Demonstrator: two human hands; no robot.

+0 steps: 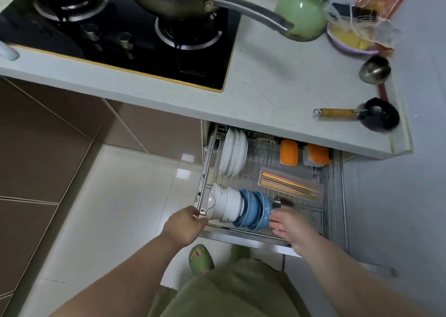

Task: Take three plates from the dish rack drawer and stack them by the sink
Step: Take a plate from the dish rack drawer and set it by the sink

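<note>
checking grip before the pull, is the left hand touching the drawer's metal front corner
Touching. The head view shows the left hand with fingers closed over the wire dish rack drawer at its front left corner.

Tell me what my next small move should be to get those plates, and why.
Probably lift your right hand from the front rail up to the white plates standing on edge at the back left of the dish rack drawer. The drawer already looks pulled out, and neither hand holds a plate yet.
</note>
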